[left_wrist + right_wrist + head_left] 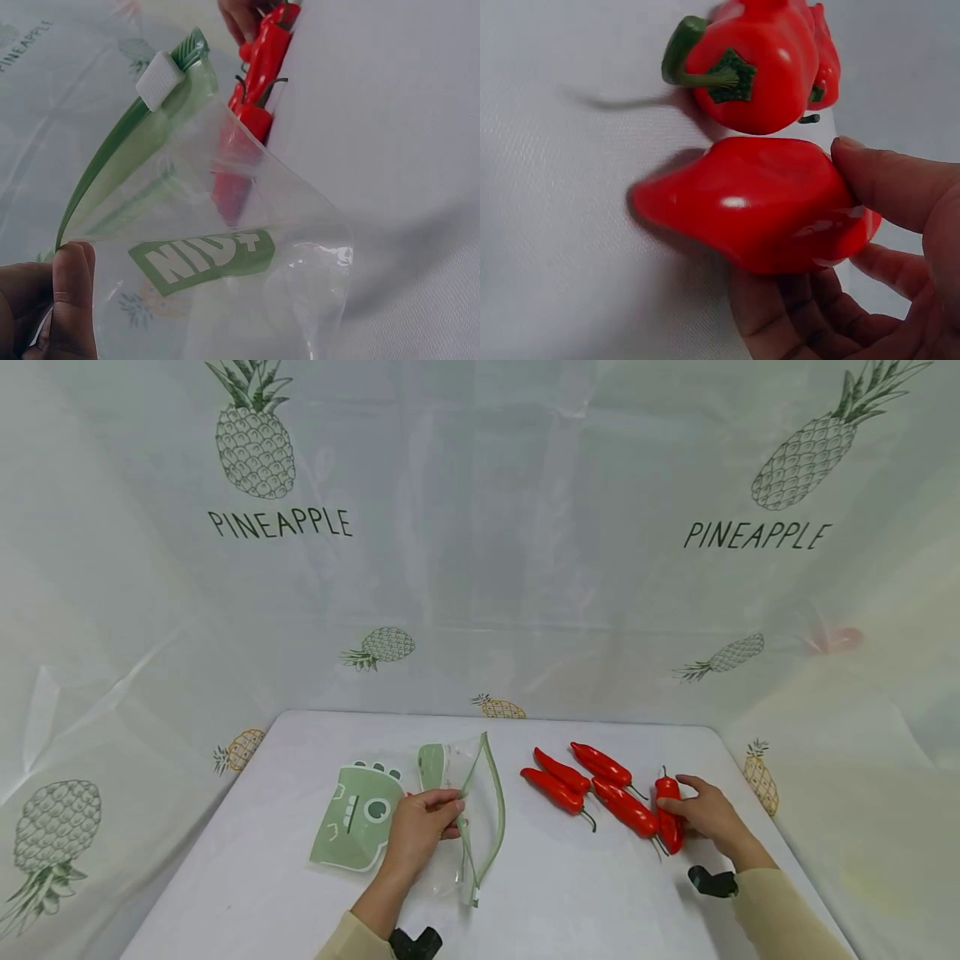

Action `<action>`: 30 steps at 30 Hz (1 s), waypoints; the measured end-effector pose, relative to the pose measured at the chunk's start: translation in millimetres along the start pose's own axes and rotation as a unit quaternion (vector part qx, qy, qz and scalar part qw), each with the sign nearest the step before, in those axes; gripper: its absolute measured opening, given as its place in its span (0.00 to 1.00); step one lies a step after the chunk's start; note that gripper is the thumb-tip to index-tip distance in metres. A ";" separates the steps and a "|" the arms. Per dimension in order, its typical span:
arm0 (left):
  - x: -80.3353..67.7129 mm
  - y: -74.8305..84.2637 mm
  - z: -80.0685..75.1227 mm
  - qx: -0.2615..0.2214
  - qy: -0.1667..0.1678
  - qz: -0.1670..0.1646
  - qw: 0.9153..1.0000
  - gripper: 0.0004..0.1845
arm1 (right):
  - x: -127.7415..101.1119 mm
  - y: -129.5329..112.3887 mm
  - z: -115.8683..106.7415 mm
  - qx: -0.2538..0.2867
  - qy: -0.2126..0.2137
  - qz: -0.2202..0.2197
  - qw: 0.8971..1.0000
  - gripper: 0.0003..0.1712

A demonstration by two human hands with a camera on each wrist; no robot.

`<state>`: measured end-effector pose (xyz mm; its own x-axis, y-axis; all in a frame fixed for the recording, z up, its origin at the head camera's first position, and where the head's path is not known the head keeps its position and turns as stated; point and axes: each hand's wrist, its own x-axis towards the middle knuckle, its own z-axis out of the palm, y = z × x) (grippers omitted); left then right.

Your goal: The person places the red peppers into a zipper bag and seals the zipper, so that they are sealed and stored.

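Observation:
My left hand (422, 831) pinches the rim of a clear zip bag (300, 300) between thumb and fingers. The bag has a green zip edge, a white slider (160, 81) and green print, and its mouth gapes towards the right in the head view. My right hand (708, 814) grips a red pepper (765, 206) at the table's right side, thumb on one side and fingers curled under the other. Beside it lies another red pepper (624, 808) with a green stem. Several more, among them one red pepper (600, 764), lie just left of that.
A green bag with a cartoon monster face (360, 818) lies flat left of my left hand. The white table (262, 893) ends at a back edge, where a pale curtain (480, 568) printed with pineapples hangs.

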<state>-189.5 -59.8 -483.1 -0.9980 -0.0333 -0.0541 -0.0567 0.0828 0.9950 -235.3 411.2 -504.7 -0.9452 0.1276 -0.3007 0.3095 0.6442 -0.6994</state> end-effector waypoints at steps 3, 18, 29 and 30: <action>0.2 -0.6 -0.1 0.002 0.001 0.001 1.000 0.16 | -0.9 -0.2 -2.4 0.005 0.003 -0.004 1.000 0.49; 0.9 2.6 -0.1 0.002 0.006 0.001 1.000 0.16 | -4.9 -16.2 -5.1 0.005 0.062 -0.028 0.998 0.50; 1.3 4.8 0.1 0.002 0.005 0.007 1.000 0.16 | -12.4 -37.1 3.1 -0.003 0.087 -0.053 0.995 0.46; 1.4 4.7 -0.1 0.002 0.005 0.007 1.000 0.16 | -13.6 -39.0 3.4 -0.003 0.087 -0.055 0.995 0.46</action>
<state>-191.1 -59.5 -478.4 -0.9984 -0.0412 -0.0393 -0.0427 0.0872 0.9953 -234.1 381.7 -475.5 -0.9772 0.1842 -0.1053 0.2029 0.6657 -0.7181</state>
